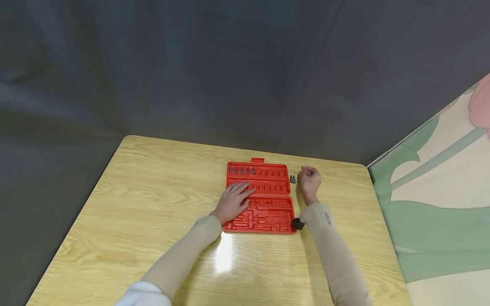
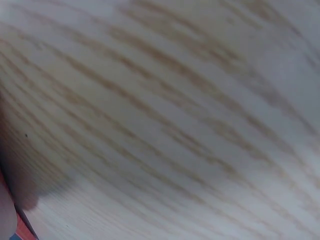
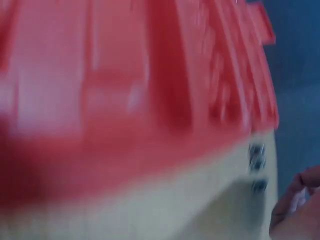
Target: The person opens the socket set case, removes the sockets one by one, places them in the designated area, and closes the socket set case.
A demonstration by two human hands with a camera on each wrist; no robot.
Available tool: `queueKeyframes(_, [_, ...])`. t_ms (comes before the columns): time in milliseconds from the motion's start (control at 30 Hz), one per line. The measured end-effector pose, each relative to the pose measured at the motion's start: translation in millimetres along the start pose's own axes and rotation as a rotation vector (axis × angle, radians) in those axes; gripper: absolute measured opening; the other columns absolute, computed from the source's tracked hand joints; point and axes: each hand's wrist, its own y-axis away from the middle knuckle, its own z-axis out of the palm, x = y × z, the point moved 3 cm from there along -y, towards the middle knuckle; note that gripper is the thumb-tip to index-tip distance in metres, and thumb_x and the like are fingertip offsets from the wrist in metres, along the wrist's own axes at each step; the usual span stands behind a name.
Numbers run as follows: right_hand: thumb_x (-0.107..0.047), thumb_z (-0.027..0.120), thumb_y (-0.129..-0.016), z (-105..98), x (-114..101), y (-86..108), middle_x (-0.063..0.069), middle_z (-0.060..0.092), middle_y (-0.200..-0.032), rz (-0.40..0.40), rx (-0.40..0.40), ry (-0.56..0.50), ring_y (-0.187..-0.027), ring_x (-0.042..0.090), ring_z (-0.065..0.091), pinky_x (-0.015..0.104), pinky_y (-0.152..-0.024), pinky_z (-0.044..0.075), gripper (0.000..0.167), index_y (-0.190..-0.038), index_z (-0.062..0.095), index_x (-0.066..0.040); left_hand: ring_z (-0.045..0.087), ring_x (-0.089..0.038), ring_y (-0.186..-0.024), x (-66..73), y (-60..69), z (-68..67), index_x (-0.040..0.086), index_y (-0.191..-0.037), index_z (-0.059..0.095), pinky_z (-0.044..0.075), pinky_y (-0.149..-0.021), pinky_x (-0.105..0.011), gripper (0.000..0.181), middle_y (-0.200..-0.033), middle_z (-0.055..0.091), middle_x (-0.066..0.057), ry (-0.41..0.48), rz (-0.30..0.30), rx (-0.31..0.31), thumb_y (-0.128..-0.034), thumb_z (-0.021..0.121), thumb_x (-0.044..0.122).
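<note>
A red plastic tool case (image 1: 269,221) lies unfolded on the wooden table, its inside full of moulded slots. Several small dark metal bit sockets (image 1: 242,171) stand in a row at the upper left of its far half. My left hand (image 1: 233,202) rests on the case's left side with fingers spread. Right of the case, my right hand (image 1: 310,182) has its fingers bent, close to a few loose bit sockets (image 3: 257,156) on the table. Whether its fingertips pinch anything is hidden in the head view and unclear in the blurred right wrist view.
The wooden table (image 1: 153,182) extends around the case, with its far edge just beyond the case's latch tab (image 1: 257,160). A dark curtain (image 1: 214,85) hangs behind, and a flowered cloth (image 1: 432,212) borders the right side.
</note>
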Motion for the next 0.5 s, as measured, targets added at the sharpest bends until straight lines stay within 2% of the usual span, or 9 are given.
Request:
queueKeyframes(100, [0.0, 0.051, -0.093, 14.6, -16.1, 4.2, 0.016, 0.063, -0.084, -0.065, -0.031, 0.014, -0.056, 0.005, 0.048, 0.015, -0.048, 0.038, 0.02, -0.103, 0.068, 0.006, 0.031, -0.023, -0.139, 1.4, -2.2, 0.3, 0.022, -0.146, 0.046, 0.018, -0.116, -0.041, 0.046, -0.152, 0.036, -0.005, -0.015, -0.004, -0.011, -0.1012, 0.048, 0.031])
queueKeyframes(300, [-0.003, 0.054, -0.095, 43.4, -45.2, 11.4, 0.018, 0.065, -0.089, -0.098, -0.169, 0.093, -0.065, 0.008, 0.048, 0.018, -0.056, 0.038, 0.02, -0.105, 0.07, 0.005, 0.032, -0.024, -0.138, 0.5, -2.3, 2.3, 0.022, -0.145, 0.047, 0.019, -0.116, -0.041, 0.045, -0.152, 0.036, -0.006, -0.007, 0.003, 0.008, -0.101, 0.048, 0.031])
queueKeyframes(500, [-0.006, 0.058, -0.096, 72.8, -52.7, 28.3, 0.02, 0.066, -0.092, -0.144, -0.36, 0.147, -0.07, 0.016, 0.056, 0.023, -0.059, 0.043, 0.02, -0.106, 0.07, 0.006, 0.034, -0.023, -0.137, -0.5, -1.2, 2.9, 0.022, -0.143, 0.049, 0.02, -0.116, -0.041, 0.044, -0.151, 0.038, -0.005, -0.011, 0.007, 0.027, -0.1002, 0.05, 0.031])
